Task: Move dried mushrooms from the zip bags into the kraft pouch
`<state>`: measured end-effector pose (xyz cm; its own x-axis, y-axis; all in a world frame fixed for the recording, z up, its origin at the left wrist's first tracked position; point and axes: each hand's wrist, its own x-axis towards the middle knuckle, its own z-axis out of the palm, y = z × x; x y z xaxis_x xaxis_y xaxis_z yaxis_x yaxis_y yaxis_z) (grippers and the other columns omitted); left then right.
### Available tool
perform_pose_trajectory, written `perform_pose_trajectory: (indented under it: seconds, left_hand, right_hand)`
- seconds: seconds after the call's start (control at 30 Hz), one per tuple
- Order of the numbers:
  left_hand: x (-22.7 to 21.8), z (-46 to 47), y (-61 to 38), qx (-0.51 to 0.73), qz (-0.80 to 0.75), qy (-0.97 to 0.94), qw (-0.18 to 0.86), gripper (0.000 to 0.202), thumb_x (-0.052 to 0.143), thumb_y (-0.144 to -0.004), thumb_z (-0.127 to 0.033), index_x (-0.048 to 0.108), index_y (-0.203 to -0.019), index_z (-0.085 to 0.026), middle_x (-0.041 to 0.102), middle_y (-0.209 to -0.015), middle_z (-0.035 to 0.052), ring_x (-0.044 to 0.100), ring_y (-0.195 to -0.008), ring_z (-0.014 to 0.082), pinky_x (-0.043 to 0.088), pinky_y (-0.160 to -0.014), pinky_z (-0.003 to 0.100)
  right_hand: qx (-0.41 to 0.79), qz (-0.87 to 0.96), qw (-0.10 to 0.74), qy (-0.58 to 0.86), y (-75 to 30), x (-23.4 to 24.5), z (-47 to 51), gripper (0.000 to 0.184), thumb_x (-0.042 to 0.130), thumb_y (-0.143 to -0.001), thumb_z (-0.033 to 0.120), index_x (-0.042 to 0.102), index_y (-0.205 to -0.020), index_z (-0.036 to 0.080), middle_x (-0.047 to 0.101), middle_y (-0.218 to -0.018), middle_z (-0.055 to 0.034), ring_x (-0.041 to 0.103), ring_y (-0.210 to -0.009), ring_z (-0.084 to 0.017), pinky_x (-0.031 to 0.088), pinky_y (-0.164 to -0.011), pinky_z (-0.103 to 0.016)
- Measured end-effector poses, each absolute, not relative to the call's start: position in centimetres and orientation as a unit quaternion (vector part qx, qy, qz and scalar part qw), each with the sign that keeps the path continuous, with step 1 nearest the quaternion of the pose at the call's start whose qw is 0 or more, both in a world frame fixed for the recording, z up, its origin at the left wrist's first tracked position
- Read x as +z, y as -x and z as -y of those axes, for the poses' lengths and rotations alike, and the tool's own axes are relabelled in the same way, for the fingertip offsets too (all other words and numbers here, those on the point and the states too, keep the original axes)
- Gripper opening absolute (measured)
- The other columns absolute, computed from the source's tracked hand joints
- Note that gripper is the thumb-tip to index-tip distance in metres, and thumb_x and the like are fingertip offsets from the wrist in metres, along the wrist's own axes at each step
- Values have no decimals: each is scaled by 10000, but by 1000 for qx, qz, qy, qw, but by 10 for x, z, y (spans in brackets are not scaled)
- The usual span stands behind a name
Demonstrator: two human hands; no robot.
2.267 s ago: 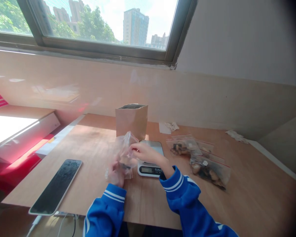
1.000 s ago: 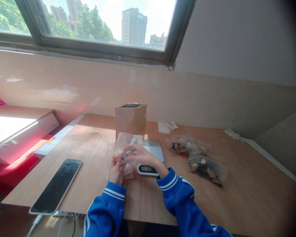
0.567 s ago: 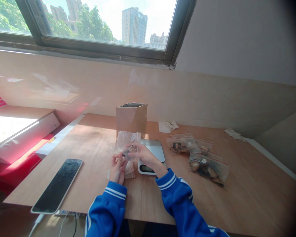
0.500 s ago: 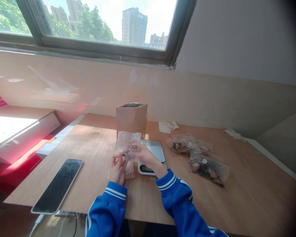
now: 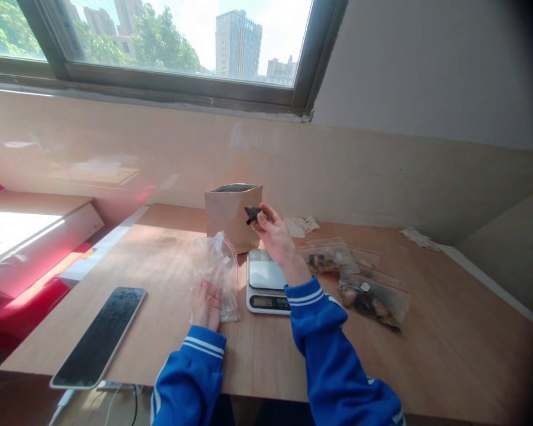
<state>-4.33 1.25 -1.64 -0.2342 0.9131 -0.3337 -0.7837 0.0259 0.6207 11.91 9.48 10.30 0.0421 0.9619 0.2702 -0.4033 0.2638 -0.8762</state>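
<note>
Just above the middle of the frame, a small dark shrivelled piece is pinched between the thumb and fingertips of my right hand, raised against the front of the upright tan paper bag. Lower, left of centre, my left hand lies flat on the wooden table, fingers together and outstretched, touching the bottom of the crumpled clear plastic bag, just beside the white digital scale.
</note>
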Motion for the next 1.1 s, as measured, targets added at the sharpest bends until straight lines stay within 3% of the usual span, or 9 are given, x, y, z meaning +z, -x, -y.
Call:
perform_pose_trajectory:
  seconds: [0.17, 0.33, 0.7, 0.93, 1.1]
  left_hand:
    - [-15, -13, 44, 686, -366, -86, 623, 209, 469, -905, -164, 643, -1018, -192, 673, -1138, 32, 582, -1132, 152, 521, -757, 162]
    - [-13, -12, 44, 672, -378, -81, 632, 203, 451, -918, -191, 640, -992, -196, 661, -1166, 31, 551, -1177, 155, 515, -763, 164]
    - [-13, -12, 44, 680, -362, -62, 635, 215, 477, -902, -164, 603, -1076, -163, 665, -1159, 87, 600, -1108, 154, 522, -815, 187]
    - [-19, -16, 45, 691, -341, -56, 635, 287, 417, -924, -139, 571, -1164, -106, 692, -1073, 120, 667, -967, 142, 543, -820, 208]
    - [-20, -16, 45, 694, -326, -40, 641, 332, 420, -917, -117, 560, -1217, -146, 698, -1065, 89, 673, -950, 141, 556, -802, 216]
  right_hand:
    - [276, 600, 686, 307, -110, 158, -148, 357, 582, -834, 352, 496, -1155, 222, 581, -1085, -50, 570, -974, -142, 477, -852, -278]
    - [133, 709, 617, 315, -99, 158, -175, 206, 543, -827, 199, 555, -1031, 173, 581, -1064, -74, 554, -985, -155, 441, -890, -274]
    - [82, 793, 499, 341, -102, 143, -169, 202, 422, -831, 111, 561, -954, 189, 598, -1004, -59, 519, -971, -183, 403, -896, -307]
    - [132, 808, 436, 374, -106, 155, -152, 256, 424, -854, 159, 473, -1105, 162, 606, -957, -74, 551, -912, -188, 418, -842, -324]
    - [133, 796, 445, 388, -103, 161, -142, 265, 471, -851, 190, 426, -1112, 171, 607, -923, -59, 579, -836, -185, 439, -779, -324]
